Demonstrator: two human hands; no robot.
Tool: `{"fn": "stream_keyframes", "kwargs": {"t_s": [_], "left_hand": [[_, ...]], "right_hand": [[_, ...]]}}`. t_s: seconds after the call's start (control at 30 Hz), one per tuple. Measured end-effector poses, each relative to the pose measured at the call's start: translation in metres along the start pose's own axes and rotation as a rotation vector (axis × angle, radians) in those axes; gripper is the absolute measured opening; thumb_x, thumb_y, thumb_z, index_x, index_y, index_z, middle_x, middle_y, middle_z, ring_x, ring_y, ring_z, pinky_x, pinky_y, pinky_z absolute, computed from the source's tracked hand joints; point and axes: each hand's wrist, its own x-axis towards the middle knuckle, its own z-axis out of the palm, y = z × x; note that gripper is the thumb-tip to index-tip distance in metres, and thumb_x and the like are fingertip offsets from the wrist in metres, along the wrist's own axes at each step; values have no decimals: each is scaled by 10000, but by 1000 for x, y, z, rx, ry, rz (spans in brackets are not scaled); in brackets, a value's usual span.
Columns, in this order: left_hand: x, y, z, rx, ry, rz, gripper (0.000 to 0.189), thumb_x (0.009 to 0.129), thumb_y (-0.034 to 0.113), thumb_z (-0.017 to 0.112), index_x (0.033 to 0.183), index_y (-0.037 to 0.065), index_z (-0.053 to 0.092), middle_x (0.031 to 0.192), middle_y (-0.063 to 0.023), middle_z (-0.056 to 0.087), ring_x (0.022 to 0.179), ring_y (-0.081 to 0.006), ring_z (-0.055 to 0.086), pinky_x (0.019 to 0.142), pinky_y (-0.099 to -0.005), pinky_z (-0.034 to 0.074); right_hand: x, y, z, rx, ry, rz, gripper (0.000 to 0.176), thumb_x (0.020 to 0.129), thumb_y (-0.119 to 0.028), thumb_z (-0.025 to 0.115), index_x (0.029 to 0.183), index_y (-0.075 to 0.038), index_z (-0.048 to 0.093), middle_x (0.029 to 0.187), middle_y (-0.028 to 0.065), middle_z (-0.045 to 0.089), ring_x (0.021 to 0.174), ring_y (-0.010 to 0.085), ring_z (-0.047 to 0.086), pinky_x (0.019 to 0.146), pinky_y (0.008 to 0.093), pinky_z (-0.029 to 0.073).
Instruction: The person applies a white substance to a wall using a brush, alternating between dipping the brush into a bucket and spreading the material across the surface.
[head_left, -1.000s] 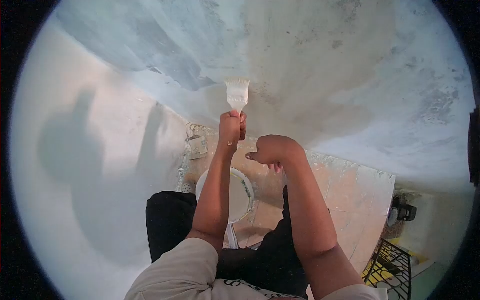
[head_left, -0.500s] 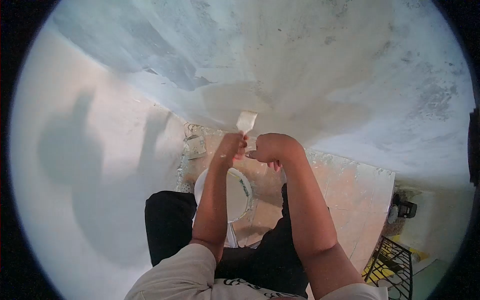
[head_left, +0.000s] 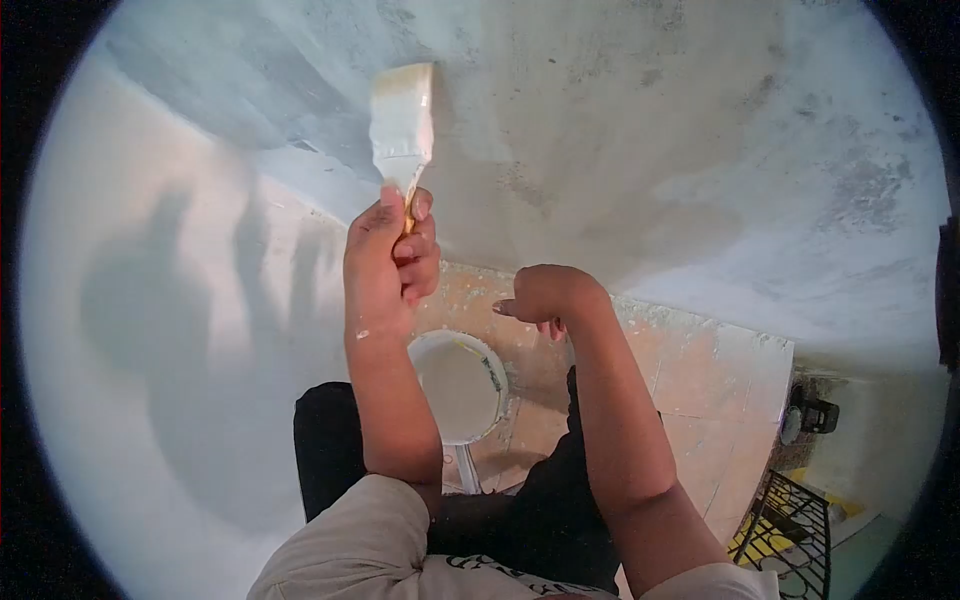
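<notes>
My left hand point(head_left: 395, 250) is raised in front of the wall, fingers closed round the handle of a wide paintbrush point(head_left: 402, 120). White coating covers the brush's bristles, which point up and overlap the patchy grey-white wall point(head_left: 600, 130). My right hand point(head_left: 555, 298) hangs bent at the wrist, low by the foot of the wall. One of its fingers stretches out to the left and others droop beneath; the palm is hidden. Below and between my forearms stands a white bucket point(head_left: 503, 352) of pale liquid, partly covered by my left forearm.
Tiled floor point(head_left: 690, 375) with white splatters runs along the wall's base. A smooth white wall point(head_left: 120, 420) with shadows on it rises on the left. At lower right are a black metal grille point(head_left: 790, 530) and a dark object point(head_left: 820, 416).
My left hand has moved up and to the left with the paintbrush, from low on the wall near my right hand. My right hand has stayed in place.
</notes>
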Motion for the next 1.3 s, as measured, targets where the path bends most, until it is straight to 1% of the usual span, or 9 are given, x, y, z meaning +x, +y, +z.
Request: {"fn": "stream_keyframes", "kwargs": {"t_s": [0.2,0.4,0.6,0.67,0.8,0.9,0.97,1.1,1.3], "left_hand": [[75,-98,-24,38,35,-197,140,793,70,403,661,89,444,487,41,307,342,-75,233,317,-249,162],[116,-225,-67,-64,-52,-172,149,768,71,459,624,93,425,517,3,370,363,-112,272,333,-266,221],[115,-308,-84,-44,215,-240,286,827,234,466,571,109,433,442,12,350,304,-125,289,301,-285,196],[102,-307,-92,363,120,-389,283,837,230,473,581,112,445,458,-3,396,323,-141,326,311,-277,197],[90,-277,-94,209,96,-735,271,846,245,464,611,110,463,498,-4,419,366,-133,357,331,-263,188],[100,-257,-80,296,160,-724,247,854,227,446,645,100,481,529,14,402,398,-103,345,347,-260,180],[89,-195,-54,297,77,-391,233,861,207,452,664,86,489,546,36,386,399,-68,299,349,-249,181],[73,-122,-34,158,40,-469,224,861,271,525,736,85,533,559,71,360,433,-48,333,378,-204,235],[12,-35,-2,52,36,-204,293,924,350,475,813,80,503,542,94,307,377,1,221,305,-174,144]], "right_hand": [[-2,-3,-2,-7,-6,-5,590,873,-483,491,680,61,612,607,135,613,502,231,601,493,376,498],[-1,0,0,23,-6,0,552,855,-464,514,691,55,605,613,132,607,495,222,598,497,358,494],[-13,-9,-5,60,21,28,497,836,-434,542,713,44,604,619,130,603,495,223,596,502,350,491],[-12,-8,-5,44,7,-10,485,835,-423,543,713,42,603,615,130,600,494,223,594,503,351,490],[-3,-1,-2,44,-26,11,506,828,-449,541,708,37,607,611,131,605,499,222,599,512,357,493],[-5,-3,-2,27,13,-5,529,828,-468,535,694,37,610,606,130,611,503,224,605,520,358,500],[-2,-3,-1,24,23,-3,539,832,-473,529,685,39,611,604,129,613,504,224,607,523,356,502],[2,-2,1,-61,17,-41,562,862,-464,504,662,52,605,597,124,614,498,221,602,515,351,499],[-2,-4,1,-37,-2,-31,578,874,-470,499,676,63,605,609,128,617,495,214,597,504,356,495]]}}
